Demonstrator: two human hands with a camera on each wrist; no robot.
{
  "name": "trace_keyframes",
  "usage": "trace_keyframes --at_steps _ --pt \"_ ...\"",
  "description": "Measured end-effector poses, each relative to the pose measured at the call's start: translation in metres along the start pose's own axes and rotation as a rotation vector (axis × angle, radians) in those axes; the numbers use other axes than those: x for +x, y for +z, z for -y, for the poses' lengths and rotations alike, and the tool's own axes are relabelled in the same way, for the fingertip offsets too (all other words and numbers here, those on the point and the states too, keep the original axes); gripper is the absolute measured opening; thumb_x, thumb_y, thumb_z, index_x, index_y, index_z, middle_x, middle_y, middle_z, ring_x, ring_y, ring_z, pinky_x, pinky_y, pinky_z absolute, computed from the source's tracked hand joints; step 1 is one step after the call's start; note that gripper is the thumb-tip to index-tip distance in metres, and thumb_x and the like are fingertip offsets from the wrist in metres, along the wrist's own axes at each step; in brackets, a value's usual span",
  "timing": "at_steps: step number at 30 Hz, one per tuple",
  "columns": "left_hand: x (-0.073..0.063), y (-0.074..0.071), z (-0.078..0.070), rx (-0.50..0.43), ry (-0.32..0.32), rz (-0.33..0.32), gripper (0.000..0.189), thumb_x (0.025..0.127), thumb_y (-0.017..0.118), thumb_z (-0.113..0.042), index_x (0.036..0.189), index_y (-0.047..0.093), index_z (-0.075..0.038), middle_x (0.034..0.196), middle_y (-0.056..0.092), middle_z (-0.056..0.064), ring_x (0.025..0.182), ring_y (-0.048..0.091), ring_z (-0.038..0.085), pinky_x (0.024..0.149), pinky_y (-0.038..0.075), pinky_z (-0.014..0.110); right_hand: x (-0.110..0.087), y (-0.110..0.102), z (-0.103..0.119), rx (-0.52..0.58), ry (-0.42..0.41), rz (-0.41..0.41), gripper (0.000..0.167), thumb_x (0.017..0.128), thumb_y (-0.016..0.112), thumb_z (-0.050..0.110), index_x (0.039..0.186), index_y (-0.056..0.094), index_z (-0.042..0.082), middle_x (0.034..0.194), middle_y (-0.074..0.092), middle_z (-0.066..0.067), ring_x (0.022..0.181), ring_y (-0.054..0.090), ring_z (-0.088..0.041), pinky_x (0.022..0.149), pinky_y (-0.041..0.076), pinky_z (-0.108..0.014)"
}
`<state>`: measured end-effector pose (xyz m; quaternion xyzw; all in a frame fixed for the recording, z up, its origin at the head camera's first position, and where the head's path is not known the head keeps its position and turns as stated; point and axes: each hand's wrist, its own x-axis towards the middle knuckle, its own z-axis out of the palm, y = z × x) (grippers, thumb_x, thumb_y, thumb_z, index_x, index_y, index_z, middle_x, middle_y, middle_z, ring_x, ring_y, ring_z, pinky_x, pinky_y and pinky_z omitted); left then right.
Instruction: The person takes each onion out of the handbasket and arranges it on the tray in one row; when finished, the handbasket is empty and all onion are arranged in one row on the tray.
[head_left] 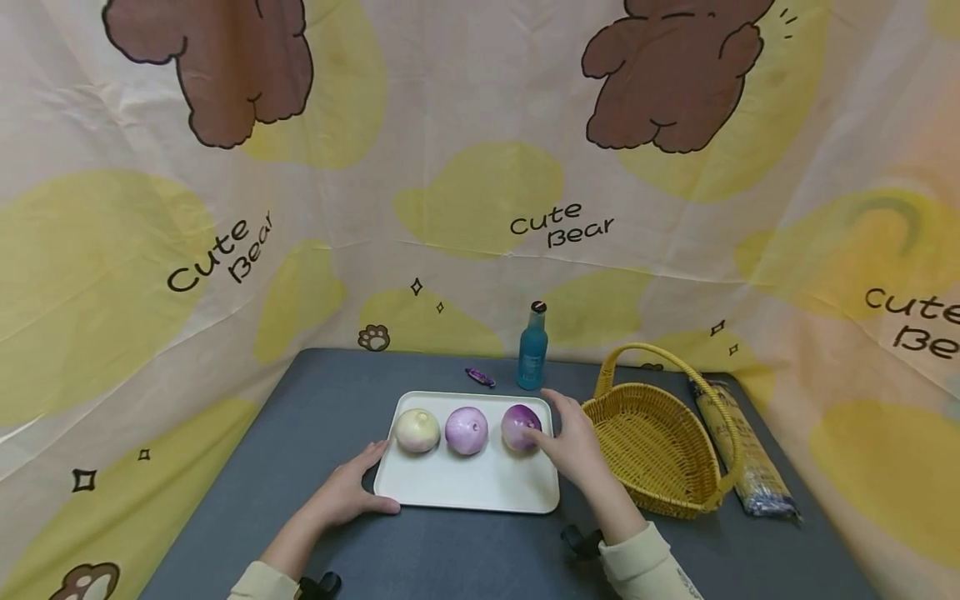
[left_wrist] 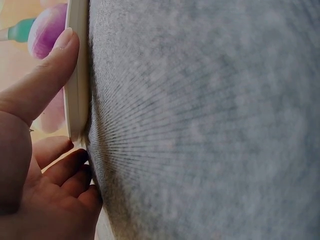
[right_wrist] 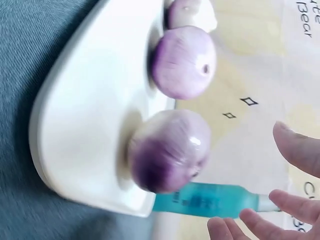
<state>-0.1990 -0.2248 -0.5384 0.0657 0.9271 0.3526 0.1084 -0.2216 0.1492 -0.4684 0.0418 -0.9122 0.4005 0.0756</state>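
A white rectangular tray (head_left: 465, 492) carries three onions in a row: a pale onion (head_left: 417, 430), a light purple onion (head_left: 467, 430) and a darker purple onion (head_left: 521, 427). My left hand (head_left: 348, 490) touches the tray's near left corner. Its thumb (left_wrist: 55, 72) lies straight along the near edge and its fingers meet the left end. At the tray's right side, my right hand (head_left: 573, 440) spreads its thumb and fingers about the darker onion. In the right wrist view, gaps show between that onion (right_wrist: 170, 150) and the spread fingers (right_wrist: 295, 150).
Behind the tray stand a blue bottle (head_left: 532, 354) and a small purple-wrapped item (head_left: 480, 377). On the right are a yellow wicker basket (head_left: 652, 442) with a tall handle and a long clear-wrapped package (head_left: 757, 467). A bear-print cloth hangs behind the grey table.
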Motion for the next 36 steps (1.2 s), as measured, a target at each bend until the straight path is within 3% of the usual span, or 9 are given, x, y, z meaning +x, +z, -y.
trace_keyframes --at_steps 5,14,18,22,26,29,33,36 --pt "0.002 0.001 0.000 0.002 -0.001 0.004 0.116 0.065 0.093 -0.047 0.157 0.035 -0.006 0.163 0.029 0.022 0.150 0.025 0.047 0.114 0.028 0.067 -0.004 -0.016 -0.001 -0.018 -0.064 -0.044 0.069 0.085 0.083 0.028 0.144 0.053 0.010 0.140 0.057 -0.019 0.120 0.059 -0.035 0.086 0.058 -0.047" --pt "0.001 -0.001 0.002 0.007 0.007 0.011 0.116 0.066 0.092 -0.047 0.157 0.034 -0.006 0.163 0.028 0.024 0.150 0.026 0.047 0.114 0.029 0.066 -0.014 -0.046 0.005 -0.030 -0.124 -0.088 0.059 0.092 0.076 0.032 0.142 0.055 0.010 0.138 0.060 -0.016 0.120 0.060 -0.035 0.093 0.055 -0.053" --pt "0.000 -0.004 0.003 0.020 0.021 0.016 0.117 0.067 0.092 -0.047 0.157 0.033 -0.004 0.162 0.028 0.025 0.150 0.025 0.048 0.114 0.028 0.066 -0.017 -0.060 0.010 0.006 -0.148 -0.101 0.057 0.093 0.074 0.032 0.142 0.055 0.010 0.138 0.060 -0.016 0.121 0.061 -0.034 0.089 0.058 -0.050" --pt "-0.002 -0.010 0.005 0.027 0.041 0.035 0.116 0.068 0.091 -0.048 0.158 0.031 -0.005 0.162 0.031 0.023 0.149 0.026 0.048 0.114 0.029 0.066 -0.022 -0.075 0.013 0.033 -0.202 -0.168 0.052 0.094 0.073 0.031 0.139 0.059 0.009 0.132 0.064 -0.014 0.118 0.064 -0.030 0.086 0.060 -0.045" --pt "-0.009 -0.021 0.004 0.029 0.047 0.042 0.108 0.073 0.088 -0.049 0.158 0.034 -0.009 0.159 0.038 0.021 0.147 0.033 0.046 0.114 0.031 0.064 -0.028 -0.093 0.013 0.016 -0.269 -0.225 0.047 0.096 0.070 0.029 0.138 0.060 0.008 0.128 0.067 -0.011 0.114 0.066 -0.029 0.083 0.060 -0.044" --pt "-0.015 -0.032 0.003 0.060 0.055 0.034 0.099 0.079 0.083 -0.049 0.157 0.036 -0.010 0.158 0.040 0.022 0.146 0.036 0.046 0.114 0.032 0.064 -0.034 -0.110 0.015 -0.013 -0.357 -0.234 0.045 0.095 0.072 0.022 0.137 0.061 0.011 0.129 0.067 -0.007 0.113 0.065 -0.024 0.082 0.060 -0.035" --pt "-0.020 -0.051 0.003 0.143 0.109 -0.022 0.089 0.085 0.078 -0.046 0.155 0.039 -0.007 0.157 0.040 0.024 0.145 0.034 0.050 0.113 0.032 0.065 -0.044 -0.138 0.015 -0.040 -0.500 -0.224 0.053 0.089 0.077 0.009 0.139 0.060 0.016 0.132 0.066 -0.003 0.115 0.062 -0.008 0.084 0.054 -0.018" --pt "-0.027 -0.069 0.000 0.211 0.159 -0.085 0.086 0.086 0.078 -0.044 0.154 0.041 -0.005 0.156 0.041 0.025 0.144 0.033 0.052 0.111 0.031 0.069 -0.052 -0.163 0.012 -0.056 -0.560 -0.216 0.061 0.085 0.079 0.001 0.140 0.059 0.017 0.134 0.065 -0.002 0.118 0.058 0.000 0.087 0.050 -0.013"
